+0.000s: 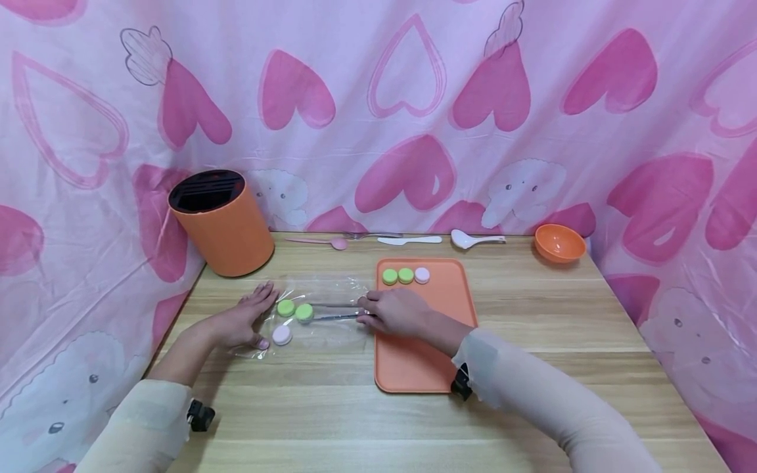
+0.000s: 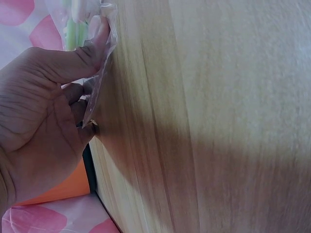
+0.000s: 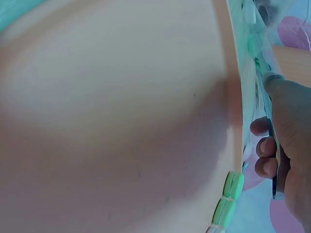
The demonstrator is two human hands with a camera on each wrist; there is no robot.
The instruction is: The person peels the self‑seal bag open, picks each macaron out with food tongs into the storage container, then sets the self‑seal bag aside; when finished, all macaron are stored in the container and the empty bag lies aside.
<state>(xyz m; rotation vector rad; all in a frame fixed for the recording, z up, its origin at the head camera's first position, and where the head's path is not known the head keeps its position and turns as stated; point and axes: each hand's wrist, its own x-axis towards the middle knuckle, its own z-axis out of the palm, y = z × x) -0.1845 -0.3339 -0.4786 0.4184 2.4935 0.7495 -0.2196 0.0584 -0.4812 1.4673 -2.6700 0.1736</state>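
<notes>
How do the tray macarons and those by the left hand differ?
Tray macarons sit in a straight row; macarons by the left hand are staggered. Tray macarons lie clear of the tongs; one green macaron in the other group sits at their tips. Both groups: two green, one pale pink.

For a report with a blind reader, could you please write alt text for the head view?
A person's right hand holds tongs at a green macaron, while the left hand rests on clear plastic. Three macarons sit at the far end of an orange tray.
</notes>
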